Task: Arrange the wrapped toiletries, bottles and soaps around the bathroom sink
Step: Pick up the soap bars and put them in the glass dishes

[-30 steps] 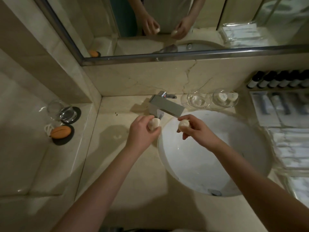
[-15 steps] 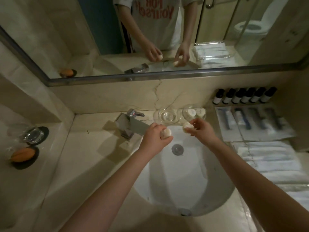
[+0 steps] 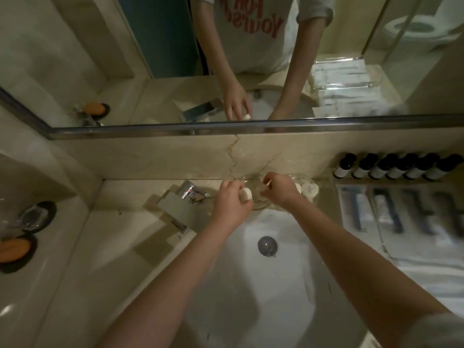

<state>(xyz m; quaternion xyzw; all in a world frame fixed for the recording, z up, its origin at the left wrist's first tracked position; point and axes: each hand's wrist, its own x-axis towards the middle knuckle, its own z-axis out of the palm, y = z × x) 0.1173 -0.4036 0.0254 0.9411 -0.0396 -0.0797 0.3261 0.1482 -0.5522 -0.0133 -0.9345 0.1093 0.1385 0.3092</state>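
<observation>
Two glass dishes (image 3: pixel 253 194) sit just beyond both hands; left hand (image 3: pixel 232 199) pinches a soap (image 3: pixel 245 195), right hand's (image 3: pixel 278 189) grip unclear.

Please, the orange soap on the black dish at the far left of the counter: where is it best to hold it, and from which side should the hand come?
Probably from above, pinching across its short width. The orange soap is a smooth oval lying flat on a black dish, so its underside is unreachable and its long ends would likely slip. Its top and sides are uncovered.
</observation>
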